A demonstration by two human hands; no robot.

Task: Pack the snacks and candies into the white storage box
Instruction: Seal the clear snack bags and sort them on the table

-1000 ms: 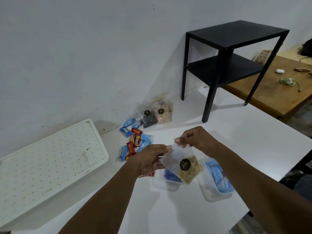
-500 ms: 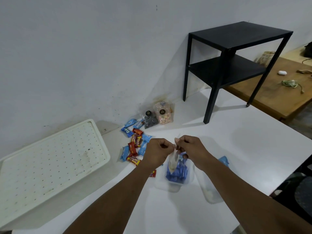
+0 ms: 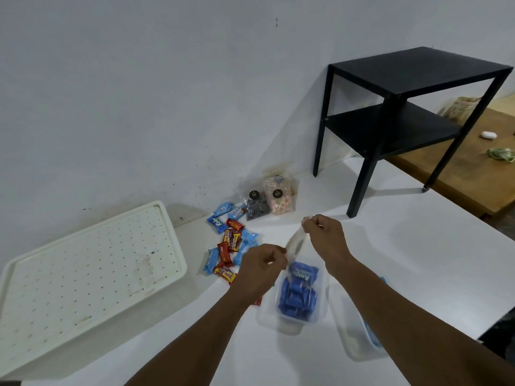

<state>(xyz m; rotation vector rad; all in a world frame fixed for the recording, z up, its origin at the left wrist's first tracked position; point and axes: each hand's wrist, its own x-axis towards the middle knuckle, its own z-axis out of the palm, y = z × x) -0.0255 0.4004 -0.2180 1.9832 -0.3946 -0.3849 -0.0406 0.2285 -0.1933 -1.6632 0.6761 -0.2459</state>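
My left hand (image 3: 260, 267) and my right hand (image 3: 324, 235) both pinch a clear snack pouch (image 3: 296, 245), held edge-on just above a clear tub (image 3: 299, 299) full of blue wrapped candies. A second clear tub (image 3: 354, 338) sits under my right forearm, mostly hidden. Loose blue and red wrapped candies (image 3: 230, 243) lie on the white table to the left of my hands. Two more clear snack pouches (image 3: 269, 201) lean against the wall behind them. The white perforated storage box (image 3: 83, 274) lies upside down at the left.
A black two-shelf side table (image 3: 404, 112) stands on the white table (image 3: 390, 260) at the back right. Beyond it is a wooden table (image 3: 468, 174) with small items. The wall runs close behind the candies.
A second ago I held the pouch flat, its label facing me. It is now turned edge-on and my hands have shifted up and apart, right hand higher.
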